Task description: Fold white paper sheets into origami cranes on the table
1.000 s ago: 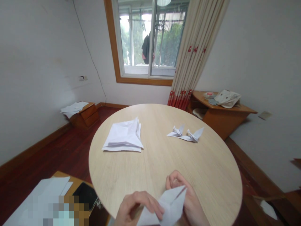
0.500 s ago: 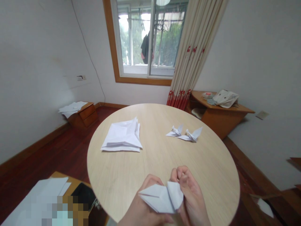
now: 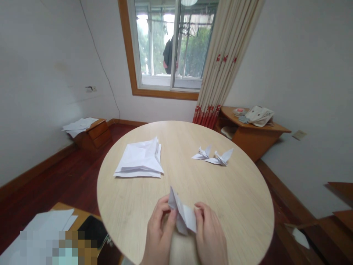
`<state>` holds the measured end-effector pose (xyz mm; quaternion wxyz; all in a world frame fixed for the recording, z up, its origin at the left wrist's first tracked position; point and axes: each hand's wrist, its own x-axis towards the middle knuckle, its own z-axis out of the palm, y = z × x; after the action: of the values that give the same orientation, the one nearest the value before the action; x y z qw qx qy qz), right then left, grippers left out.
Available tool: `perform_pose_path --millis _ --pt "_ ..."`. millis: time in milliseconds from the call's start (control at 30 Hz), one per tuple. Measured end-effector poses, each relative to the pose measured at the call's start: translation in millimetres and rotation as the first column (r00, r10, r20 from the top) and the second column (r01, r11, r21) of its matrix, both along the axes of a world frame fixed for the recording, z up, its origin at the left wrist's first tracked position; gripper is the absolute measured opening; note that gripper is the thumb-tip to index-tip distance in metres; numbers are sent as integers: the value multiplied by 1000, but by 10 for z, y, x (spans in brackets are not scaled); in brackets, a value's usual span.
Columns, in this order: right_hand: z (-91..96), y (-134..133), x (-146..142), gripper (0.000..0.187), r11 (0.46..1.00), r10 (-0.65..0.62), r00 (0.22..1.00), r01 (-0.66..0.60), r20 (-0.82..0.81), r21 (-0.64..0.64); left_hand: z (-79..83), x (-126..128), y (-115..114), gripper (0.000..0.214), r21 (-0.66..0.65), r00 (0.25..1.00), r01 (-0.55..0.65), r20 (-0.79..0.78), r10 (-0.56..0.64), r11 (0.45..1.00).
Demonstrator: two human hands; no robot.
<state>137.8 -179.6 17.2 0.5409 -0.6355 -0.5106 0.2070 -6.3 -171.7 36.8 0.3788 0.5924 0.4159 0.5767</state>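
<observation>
A partly folded white paper (image 3: 183,215) is held up over the near part of the round table (image 3: 220,195). My left hand (image 3: 161,224) pinches its left side between thumb and fingers, one pointed flap standing up. On the other side, my right hand (image 3: 208,224) grips the paper's right edge. Beyond the hands to the right rest two folded paper cranes (image 3: 202,152), the second crane (image 3: 222,157) close beside the first. A pile of creased white paper (image 3: 139,158) lies at the table's left.
Low at the left, a wooden surface bears loose white sheets (image 3: 41,228) and a black phone-like object (image 3: 92,230). A small drawer cabinet (image 3: 96,136) stands by the left wall. A wooden desk (image 3: 248,141) with a cloth bag (image 3: 259,116) stands behind the table at right.
Both hands have turned the folded paper from lying flat to more upright. My left hand now grips its left side with the thumb in front. The view has shifted slightly right.
</observation>
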Motion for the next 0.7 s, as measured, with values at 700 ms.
perform_pose_path --millis 700 --pt "403 138 -124 19 948 316 938 -306 -144 88 227 84 171 28 -233 989 149 14 -150 961"
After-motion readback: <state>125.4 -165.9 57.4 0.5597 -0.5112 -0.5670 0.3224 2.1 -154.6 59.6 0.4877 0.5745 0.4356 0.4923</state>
